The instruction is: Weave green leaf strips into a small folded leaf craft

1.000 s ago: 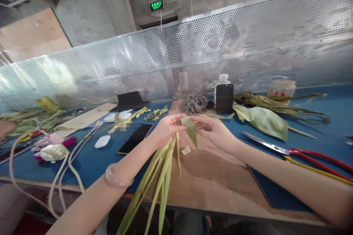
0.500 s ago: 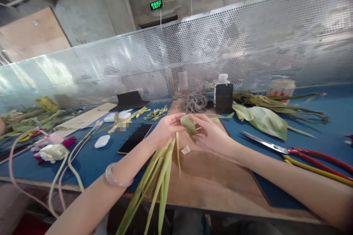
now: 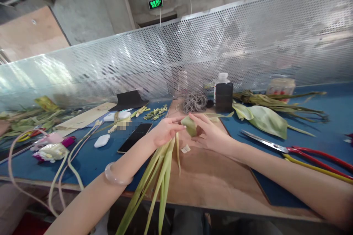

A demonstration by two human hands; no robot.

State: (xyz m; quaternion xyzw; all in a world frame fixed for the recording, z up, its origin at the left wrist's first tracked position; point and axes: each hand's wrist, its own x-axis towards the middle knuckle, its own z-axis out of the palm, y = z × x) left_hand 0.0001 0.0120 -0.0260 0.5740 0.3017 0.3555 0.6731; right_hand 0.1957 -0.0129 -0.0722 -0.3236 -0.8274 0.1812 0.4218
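Between my two hands is a folded piece of green leaf [image 3: 189, 126], held above the brown board [image 3: 209, 183]. My right hand [image 3: 211, 132] pinches its upper right edge between thumb and fingers. My left hand [image 3: 167, 131] is closed at its left side, fingertips against the leaf. Long pale green leaf strips [image 3: 162, 168] hang below my left hand and run over the table's front edge; how they meet the folded leaf is hidden by the hand. A small pale scrap [image 3: 185, 149] lies on the board under my hands.
Scissors [image 3: 278, 148] with red handles lie by my right forearm. Behind them are a broad leaf [image 3: 267, 121] and dried leaves [image 3: 286, 104]. A grey cord coil [image 3: 195, 102] and a bottle [image 3: 223, 93] stand at the back. Left are a phone [image 3: 135, 138] and a white case [image 3: 102, 141].
The folded leaf has turned a little and shows a flatter, broader face. The fingers of my right hand have drawn closer together; my left hand has barely shifted.
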